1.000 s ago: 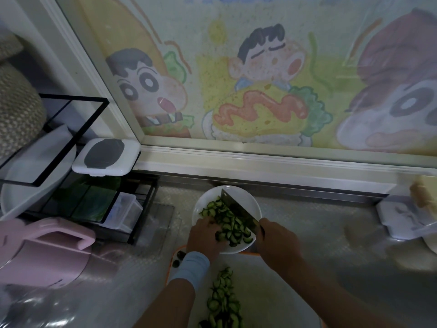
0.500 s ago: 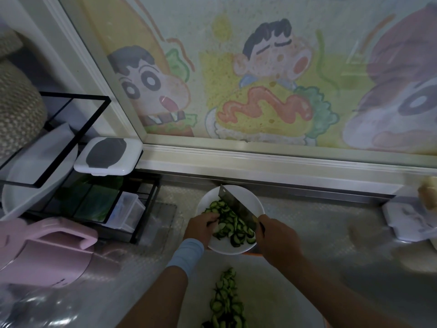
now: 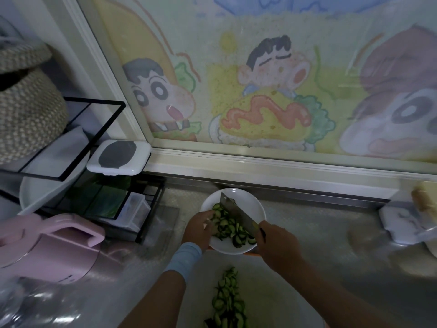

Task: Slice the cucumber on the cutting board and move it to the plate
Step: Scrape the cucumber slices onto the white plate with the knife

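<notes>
With the right hand (image 3: 276,242) gripping the cleaver (image 3: 236,214) over the white plate (image 3: 259,205) and the left hand's (image 3: 198,229) loose fingers raking cucumber slices (image 3: 228,229) off its blade, I'd tilt it low so none spill, as more slices (image 3: 228,301) wait on the cutting board (image 3: 272,292).
</notes>
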Available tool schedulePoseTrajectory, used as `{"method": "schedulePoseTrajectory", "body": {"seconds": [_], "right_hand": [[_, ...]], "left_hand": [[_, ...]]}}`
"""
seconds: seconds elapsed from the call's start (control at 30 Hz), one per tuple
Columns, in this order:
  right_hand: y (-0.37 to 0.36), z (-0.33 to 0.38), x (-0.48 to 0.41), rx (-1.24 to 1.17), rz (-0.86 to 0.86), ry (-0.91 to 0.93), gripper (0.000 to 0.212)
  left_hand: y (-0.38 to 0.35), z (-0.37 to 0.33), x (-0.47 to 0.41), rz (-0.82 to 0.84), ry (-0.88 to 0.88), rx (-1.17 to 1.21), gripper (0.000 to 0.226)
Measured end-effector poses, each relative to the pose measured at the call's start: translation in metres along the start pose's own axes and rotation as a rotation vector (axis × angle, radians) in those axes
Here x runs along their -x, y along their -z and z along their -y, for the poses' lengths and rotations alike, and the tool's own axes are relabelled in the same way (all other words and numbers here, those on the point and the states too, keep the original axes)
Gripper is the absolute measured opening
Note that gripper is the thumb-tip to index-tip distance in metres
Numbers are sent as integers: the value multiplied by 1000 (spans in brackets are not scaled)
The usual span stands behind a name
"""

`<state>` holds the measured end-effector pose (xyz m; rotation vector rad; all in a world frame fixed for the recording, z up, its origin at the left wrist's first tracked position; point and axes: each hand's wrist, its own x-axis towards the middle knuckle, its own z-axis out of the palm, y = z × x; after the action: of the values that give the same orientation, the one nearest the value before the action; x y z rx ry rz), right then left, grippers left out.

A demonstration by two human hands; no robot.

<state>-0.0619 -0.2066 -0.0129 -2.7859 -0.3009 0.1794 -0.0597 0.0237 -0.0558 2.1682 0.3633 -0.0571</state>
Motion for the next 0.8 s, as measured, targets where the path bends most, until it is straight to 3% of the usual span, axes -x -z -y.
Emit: {"method": "schedulePoseTrajectory", "body": {"seconds": [0.17,0.27,0.37,0.47,0.57,0.7,0.8], "right_hand": [[14,2,39,-54,6,-32,23],[12,-2,79,9,-22,-59,21],[-5,-13,114,-16,-34,-85,22],[-34,-35,144,-137,44,-140,19],[-54,-51,176,-196,73,-202,16],[-70,-57,214,-231,121,-273,17],[-76,-54,227,-318,267,-325,20]], "left_hand": [[5,0,41,-89,-38,-65,22],[-8,7,77,28,-80,-247,25],[-31,15,112,281,-121,-414,43],[-45,18,143,402,-102,-456,57],[-43,17,166,366,-136,-467,74],[-42,27,198,336,-273,-667,124],[-55,35,218,322,-353,-819,123]]}}
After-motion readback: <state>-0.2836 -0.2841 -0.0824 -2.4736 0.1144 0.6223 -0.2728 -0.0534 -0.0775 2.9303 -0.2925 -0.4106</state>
